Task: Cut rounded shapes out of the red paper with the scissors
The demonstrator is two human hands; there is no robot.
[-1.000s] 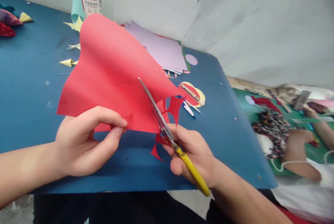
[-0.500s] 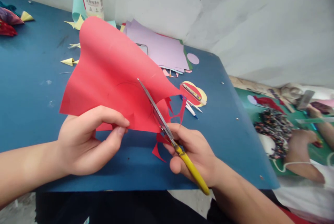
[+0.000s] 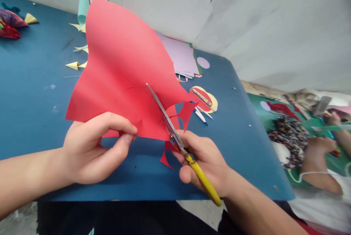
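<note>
A curved sheet of red paper point(image 3: 117, 59) is pinched at its near edge between the thumb and forefinger of my left hand point(image 3: 98, 147). Faint curved lines are drawn on it. My right hand point(image 3: 203, 162) grips scissors point(image 3: 201, 176) with yellow handles. Their blades lie at the sheet's right part, one long blade on top with its tip pointing up and left. Jagged cut strips of the red paper hang to the right of the blades and below them. The lower blade is mostly hidden.
Behind the sheet lies a stack of coloured paper point(image 3: 182, 56) beside a lilac paper circle point(image 3: 203, 63). A box-cutter knife point(image 3: 201, 97) rests on red and yellow discs, near pens point(image 3: 201, 116). Yellow scraps point(image 3: 72, 65) lie left. At right, another person's arm point(image 3: 318, 154) rests by a green table.
The far part of the red sheet has risen and bulged upward, covering more of the bottle and the paper stack. The cut strip at right has swung. Both hands stay nearly in place.
</note>
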